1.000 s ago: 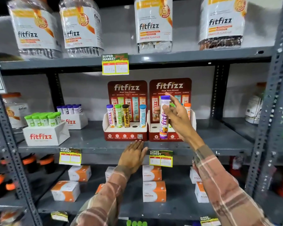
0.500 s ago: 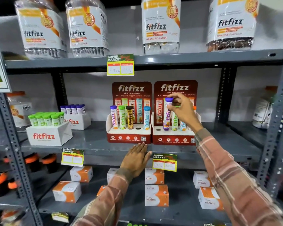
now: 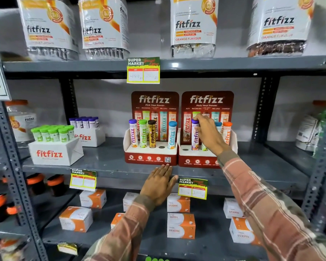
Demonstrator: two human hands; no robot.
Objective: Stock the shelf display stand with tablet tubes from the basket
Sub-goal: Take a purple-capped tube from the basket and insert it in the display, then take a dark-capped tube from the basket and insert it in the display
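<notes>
purple tube seated in the right stand

left hand (image 3: 159, 183) lies flat, fingers spread, on the shelf edge (image 3: 120, 171). farther in, right hand (image 3: 208, 133) pinches the purple-capped tube (image 3: 195, 136), upright in the right display stand (image 3: 207, 129), beside 1 empty hole.

The right hand (image 3: 208, 135) reached forward at arm's length, its grip apparently closed, fingertips pinched. The left hand (image 3: 159, 184) lay flat and low, fingers extended, palm down.

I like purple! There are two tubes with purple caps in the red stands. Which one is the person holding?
The purple-capped tube in the right stand, gripped by the right hand.
</notes>
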